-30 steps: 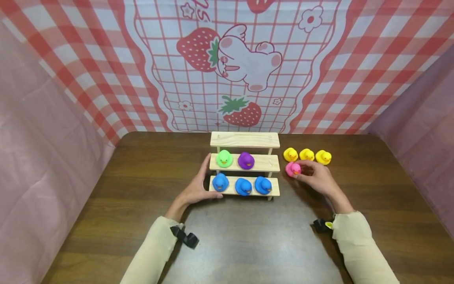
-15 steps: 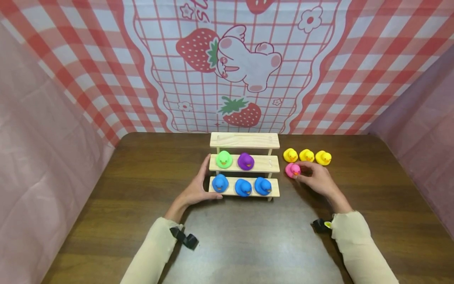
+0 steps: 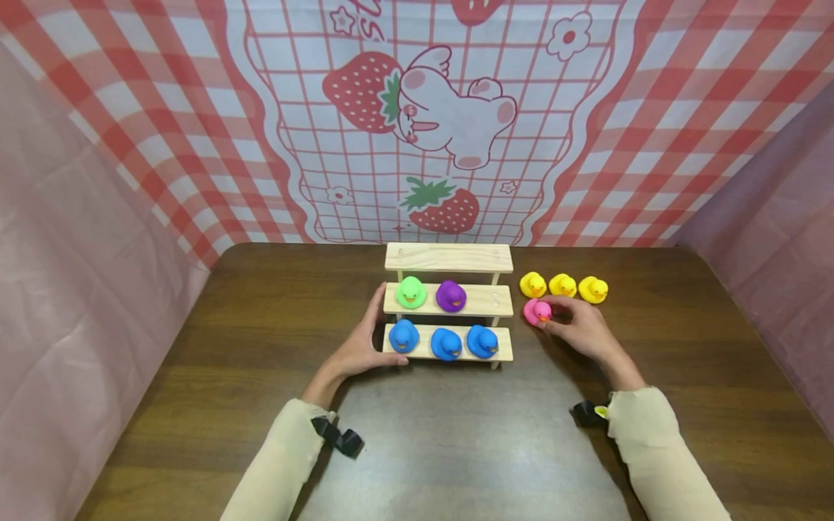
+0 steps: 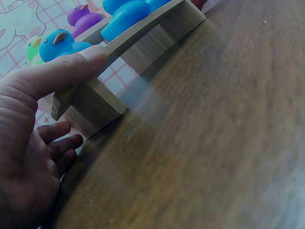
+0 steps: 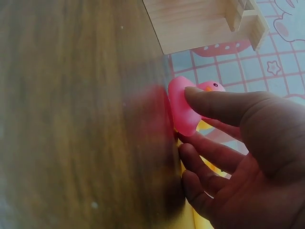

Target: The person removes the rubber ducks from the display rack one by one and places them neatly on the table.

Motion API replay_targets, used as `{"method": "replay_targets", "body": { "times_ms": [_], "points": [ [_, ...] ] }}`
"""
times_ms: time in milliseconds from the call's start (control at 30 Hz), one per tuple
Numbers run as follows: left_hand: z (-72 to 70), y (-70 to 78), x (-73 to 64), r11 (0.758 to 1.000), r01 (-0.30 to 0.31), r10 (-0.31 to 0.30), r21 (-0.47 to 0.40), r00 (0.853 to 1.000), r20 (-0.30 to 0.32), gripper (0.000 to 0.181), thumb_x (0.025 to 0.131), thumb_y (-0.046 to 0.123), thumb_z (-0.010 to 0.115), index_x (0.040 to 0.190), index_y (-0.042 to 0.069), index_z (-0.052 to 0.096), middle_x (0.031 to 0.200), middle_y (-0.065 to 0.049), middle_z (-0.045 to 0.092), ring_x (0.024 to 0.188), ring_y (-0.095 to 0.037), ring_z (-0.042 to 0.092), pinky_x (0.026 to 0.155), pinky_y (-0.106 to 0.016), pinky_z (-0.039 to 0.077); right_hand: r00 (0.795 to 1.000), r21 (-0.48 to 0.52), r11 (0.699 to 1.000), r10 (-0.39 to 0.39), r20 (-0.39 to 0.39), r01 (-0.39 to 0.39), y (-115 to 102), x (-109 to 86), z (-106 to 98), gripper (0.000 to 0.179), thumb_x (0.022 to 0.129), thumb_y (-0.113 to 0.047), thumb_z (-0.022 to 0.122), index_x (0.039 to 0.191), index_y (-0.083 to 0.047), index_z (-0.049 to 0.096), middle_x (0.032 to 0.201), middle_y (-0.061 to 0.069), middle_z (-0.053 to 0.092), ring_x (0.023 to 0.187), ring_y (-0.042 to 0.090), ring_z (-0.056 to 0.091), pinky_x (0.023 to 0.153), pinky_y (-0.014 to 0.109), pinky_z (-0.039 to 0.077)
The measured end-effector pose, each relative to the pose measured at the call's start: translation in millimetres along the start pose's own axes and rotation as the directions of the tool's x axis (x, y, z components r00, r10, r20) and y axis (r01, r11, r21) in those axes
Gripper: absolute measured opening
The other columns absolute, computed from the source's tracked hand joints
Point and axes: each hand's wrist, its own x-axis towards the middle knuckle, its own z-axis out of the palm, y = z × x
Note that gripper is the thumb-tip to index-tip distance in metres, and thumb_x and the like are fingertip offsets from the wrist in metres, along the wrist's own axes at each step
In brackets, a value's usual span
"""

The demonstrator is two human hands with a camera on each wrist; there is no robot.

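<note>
My right hand (image 3: 583, 327) pinches a pink rubber duck (image 3: 537, 312) just right of the wooden stand. In the right wrist view the thumb presses the pink duck's side, and its base is at the tabletop. My left hand (image 3: 360, 346) holds the left end of the three-step wooden stand (image 3: 482, 299), thumb along the front edge of the lowest step. On the middle step sit a green duck (image 3: 411, 292) and a purple duck (image 3: 451, 297). Three blue ducks (image 3: 446, 344) stand on the bottom step; the top step is bare.
Three yellow ducks (image 3: 563, 286) stand in a row right of the stand, just behind the pink duck. A brown wooden table (image 3: 430, 441) carries everything. At its back edge hangs a red-checked cloth (image 3: 260, 166); pink cloth (image 3: 85, 289) hangs at the left.
</note>
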Motion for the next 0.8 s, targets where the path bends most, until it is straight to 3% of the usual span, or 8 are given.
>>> {"method": "replay_targets", "body": {
  "times_ms": [367, 500, 700, 800],
  "points": [
    [-0.3, 1.4, -1.3, 1.000, 0.007, -0.007, 0.001, 1.000, -0.005, 0.132, 0.068, 0.008, 0.090, 0.162, 0.017, -0.002, 0.163, -0.017, 0.030, 0.143, -0.034, 0.038, 0.125, -0.059, 0.016, 1.000, -0.007, 1.000, -0.008, -0.008, 0.008, 0.4, 0.0, 0.8, 0.048, 0.087, -0.013, 0.077, 0.130, 0.002, 0.062, 0.119, 0.026, 0.068, 0.105, 0.038, 0.063, 0.094, 0.053, 0.051],
    [-0.6, 1.4, -1.1, 1.000, 0.003, -0.003, -0.003, 1.000, -0.004, 0.132, 0.068, 0.008, 0.090, 0.162, 0.017, -0.002, 0.163, -0.016, 0.030, 0.143, -0.034, 0.038, 0.124, -0.059, 0.016, 1.000, -0.004, 1.000, -0.022, -0.014, 0.021, 0.7, 0.1, 0.7, 0.049, 0.085, -0.014, 0.079, 0.128, 0.002, 0.063, 0.117, 0.024, 0.068, 0.103, 0.036, 0.063, 0.091, 0.047, 0.051],
    [-0.5, 1.8, -1.2, 1.000, 0.006, -0.006, 0.001, 1.000, -0.003, 0.132, 0.069, 0.008, 0.090, 0.162, 0.017, -0.002, 0.163, -0.017, 0.030, 0.143, -0.034, 0.038, 0.125, -0.059, 0.017, 0.999, 0.008, 0.999, -0.036, -0.028, 0.036, -0.7, -1.2, -2.1, 0.049, 0.083, -0.015, 0.082, 0.126, 0.001, 0.064, 0.113, 0.023, 0.070, 0.100, 0.034, 0.064, 0.085, 0.028, 0.049],
    [-0.4, 1.8, -1.0, 1.000, 0.008, -0.008, 0.006, 1.000, -0.004, 0.132, 0.069, 0.008, 0.090, 0.162, 0.017, -0.002, 0.164, -0.017, 0.028, 0.144, -0.034, 0.037, 0.124, -0.059, 0.017, 0.999, 0.017, 0.999, -0.027, -0.019, 0.027, -4.5, -2.9, -6.9, 0.049, 0.083, -0.015, 0.081, 0.126, 0.000, 0.064, 0.115, 0.022, 0.069, 0.102, 0.034, 0.063, 0.087, 0.031, 0.053]
  ]
}}
